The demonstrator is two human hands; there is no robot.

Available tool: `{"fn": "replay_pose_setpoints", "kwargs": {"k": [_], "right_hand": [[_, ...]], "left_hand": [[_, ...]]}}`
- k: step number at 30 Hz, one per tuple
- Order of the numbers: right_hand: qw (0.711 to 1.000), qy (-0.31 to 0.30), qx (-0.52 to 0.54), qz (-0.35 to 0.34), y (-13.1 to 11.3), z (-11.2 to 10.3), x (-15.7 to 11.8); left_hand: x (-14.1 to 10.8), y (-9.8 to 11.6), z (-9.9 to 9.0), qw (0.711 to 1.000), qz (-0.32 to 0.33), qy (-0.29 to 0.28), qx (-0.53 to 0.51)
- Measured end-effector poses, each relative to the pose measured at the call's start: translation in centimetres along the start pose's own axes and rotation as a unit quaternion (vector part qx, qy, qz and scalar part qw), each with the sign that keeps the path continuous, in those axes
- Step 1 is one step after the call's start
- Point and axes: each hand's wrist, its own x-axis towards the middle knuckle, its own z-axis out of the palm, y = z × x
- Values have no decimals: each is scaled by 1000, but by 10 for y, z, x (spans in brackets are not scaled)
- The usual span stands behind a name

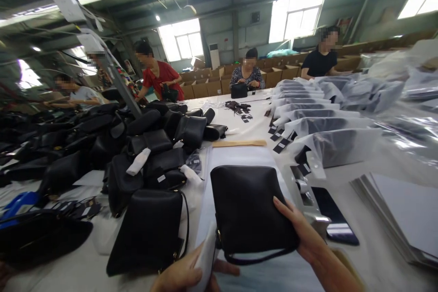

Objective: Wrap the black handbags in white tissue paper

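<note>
A black handbag is held up over the table in front of me, its thin strap hanging along the lower edge. My right hand grips the bag's right side, thumb on the front face and the other fingers hidden behind. At the lower left corner, my left hand is closed around a white wrapped piece beside the bag's metal fitting. Whether that piece is attached to the bag I cannot tell. Beneath the bag lies a pale sheet stack with a brown edge.
Another black bag lies just left, before a large heap of black bags. A row of bags in translucent covers stands right. Near my right hand are a phone and grey boards. Several people work beyond the table.
</note>
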Motion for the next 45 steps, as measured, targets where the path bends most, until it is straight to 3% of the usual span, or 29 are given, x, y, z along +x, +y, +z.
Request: {"fn": "replay_pose_setpoints", "kwargs": {"k": [2,5,7,10,12,14,17,20,23,25,29,32,36,40,42,45], "right_hand": [[1000,7,-8,-11,-3,-3,7],[999,25,-11,-27,-4,-7,20],[998,49,-13,-39,-3,-8,30],[996,76,-20,-49,-2,-9,47],[995,78,-23,-55,-1,-8,59],[995,71,-29,-56,2,-8,71],[994,76,-52,-53,11,-11,87],[990,92,-78,-68,21,-17,96],[990,87,-87,-75,25,-21,100],[990,83,-87,-71,25,-22,101],[991,81,-83,-70,24,-20,100],[990,74,-97,-77,28,-18,97],[967,101,-202,-119,30,-22,96],[915,164,-339,-148,23,-24,93],[889,197,-381,-162,19,-21,85],[831,202,-454,-250,16,-19,59]], "left_hand": [[-1,13,1,998,-12,8,63],[-3,43,4,971,-36,98,213],[-2,65,2,927,-19,197,319],[4,89,-9,833,37,315,454],[12,98,-20,777,53,349,521],[22,99,-29,746,64,369,551],[37,81,-39,757,67,389,521],[50,39,-44,766,53,405,496],[56,-3,-49,736,47,419,530],[54,-17,-54,720,59,427,545],[37,-5,-66,687,91,429,579],[22,11,-68,660,77,428,613],[13,15,-62,631,46,426,647],[34,21,-42,589,96,414,687],[55,28,-24,600,129,381,691],[94,37,2,625,173,315,693]]}}
